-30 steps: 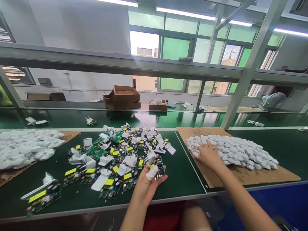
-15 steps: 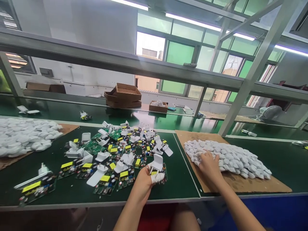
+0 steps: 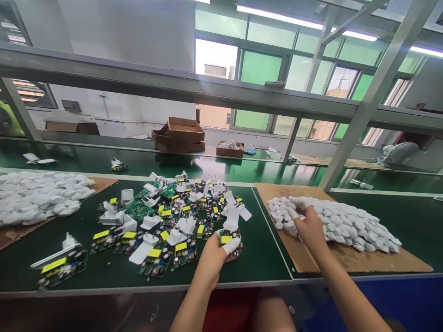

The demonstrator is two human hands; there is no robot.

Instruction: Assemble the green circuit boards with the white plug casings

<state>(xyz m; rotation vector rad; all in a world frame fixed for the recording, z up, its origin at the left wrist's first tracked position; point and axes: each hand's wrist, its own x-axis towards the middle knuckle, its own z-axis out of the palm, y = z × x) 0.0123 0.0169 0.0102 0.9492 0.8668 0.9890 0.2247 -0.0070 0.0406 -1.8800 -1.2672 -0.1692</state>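
My left hand (image 3: 218,252) is closed on a small green circuit board (image 3: 236,249) with a yellow block on it, near the bench's front edge. A white plug housing (image 3: 232,216) stands up behind that board and appears joined to it. My thumb, in a white finger cover, lies across the board. My right hand (image 3: 309,223) is at the left part of a pile of small white padded-looking pieces (image 3: 349,226). Its covered fingertips curl close together there; whether a piece is between them is hard to see against the white pile.
Many boards with plug housings (image 3: 180,226) lie heaped left of my left hand. A second white pile (image 3: 41,193) rests at far left. Cardboard (image 3: 387,263) lies under the right pile. Behind stand brown boxes (image 3: 183,133), a slanted metal post (image 3: 360,110) and a fan (image 3: 399,152).
The board in my left hand has turned, so its yellow block now shows and the white housing stands behind it. My right hand's fingers have curled at the pile. The view has shifted slightly.
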